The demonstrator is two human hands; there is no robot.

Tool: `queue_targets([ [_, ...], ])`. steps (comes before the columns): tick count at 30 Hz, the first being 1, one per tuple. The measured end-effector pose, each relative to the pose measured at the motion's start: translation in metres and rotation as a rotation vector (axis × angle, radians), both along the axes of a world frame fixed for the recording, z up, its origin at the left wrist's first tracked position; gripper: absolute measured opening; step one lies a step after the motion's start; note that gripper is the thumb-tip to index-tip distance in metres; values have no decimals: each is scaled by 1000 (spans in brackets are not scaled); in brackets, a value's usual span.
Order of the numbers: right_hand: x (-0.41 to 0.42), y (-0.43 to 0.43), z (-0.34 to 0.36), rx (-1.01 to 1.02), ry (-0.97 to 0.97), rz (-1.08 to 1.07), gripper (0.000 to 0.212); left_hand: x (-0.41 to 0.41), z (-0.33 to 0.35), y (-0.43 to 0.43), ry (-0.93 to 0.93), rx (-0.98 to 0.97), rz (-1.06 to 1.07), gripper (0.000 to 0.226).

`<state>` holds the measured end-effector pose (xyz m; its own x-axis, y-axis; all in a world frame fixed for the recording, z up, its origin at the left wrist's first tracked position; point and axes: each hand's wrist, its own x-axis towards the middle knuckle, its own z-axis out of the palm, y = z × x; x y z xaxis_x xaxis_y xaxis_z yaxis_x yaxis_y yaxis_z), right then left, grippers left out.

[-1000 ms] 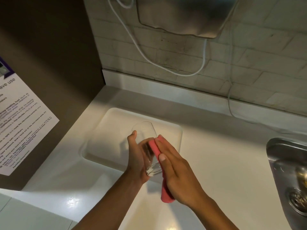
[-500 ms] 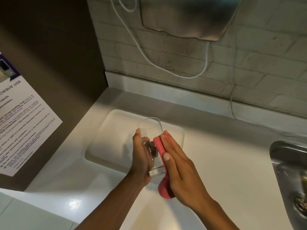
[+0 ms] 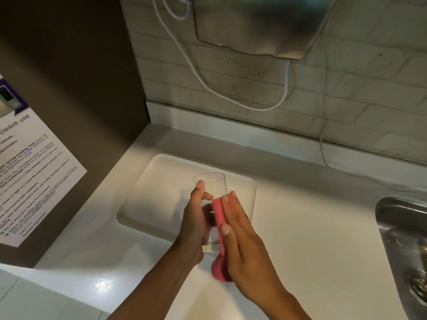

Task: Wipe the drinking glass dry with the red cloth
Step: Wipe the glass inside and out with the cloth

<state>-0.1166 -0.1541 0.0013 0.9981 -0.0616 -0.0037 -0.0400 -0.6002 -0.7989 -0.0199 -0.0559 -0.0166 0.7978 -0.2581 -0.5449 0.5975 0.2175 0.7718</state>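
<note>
A clear drinking glass (image 3: 213, 185) is held above the white counter, tilted with its mouth pointing away from me. My left hand (image 3: 196, 222) grips it from the left, thumb on the upper wall and fingers curled behind. The red cloth (image 3: 218, 218) lies along the glass's right side and hangs down below its base. My right hand (image 3: 240, 236) presses the cloth against the glass with straight fingers and the thumb laid on the cloth. The lower part of the glass is hidden between the two hands.
A shallow recessed drain area (image 3: 161, 195) in the white counter lies under the glass. A steel sink (image 3: 406, 245) is at the right edge. A metal wall unit (image 3: 258, 24) with white cables hangs above. A printed notice (image 3: 30, 172) sticks to the brown panel on the left.
The glass has tilted more upright and shows more of its mouth. My right hand has slid the cloth a little along the glass's side. The view has shifted slightly.
</note>
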Motion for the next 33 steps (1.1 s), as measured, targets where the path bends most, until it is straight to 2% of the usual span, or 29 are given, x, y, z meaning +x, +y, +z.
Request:
queue_targets([
  [2,8,-5,7,127,76,-101,46,-7,-4,1,18,-70,-39,97],
  [4,24,-13,17,170,86,-135,40,-16,-10,-1,27,-136,-91,87],
  [6,38,-18,28,149,47,-134,34,-25,-15,-5,33,-199,-130,70],
  [8,40,-14,33,101,-10,-125,37,-28,-18,-5,48,-280,-90,64],
  [10,31,-8,28,103,-21,-153,48,-24,-22,-2,48,-310,-37,68],
  [12,19,-4,21,193,54,-198,57,-19,-26,2,20,-304,-21,69],
  [15,21,-12,18,253,140,-204,49,-22,-28,3,53,-333,-33,71],
  [17,31,-19,22,284,173,-202,53,-27,-28,-3,129,-318,-32,76],
  [19,36,-19,24,246,138,-201,55,-27,-27,-7,142,-325,-18,72],
  [23,16,-1,21,68,46,-65,64,-13,-26,0,79,-443,-8,56],
  [25,15,-6,18,136,91,-98,67,-13,-30,0,53,-429,-25,59],
  [29,40,-24,24,417,231,-263,47,-21,-22,-5,94,-280,-35,79],
  [30,39,-21,25,388,204,-265,47,-18,-20,-6,83,-257,-22,80],
  [33,22,-5,19,123,133,-192,57,-2,-13,-5,50,-258,-9,83],
])
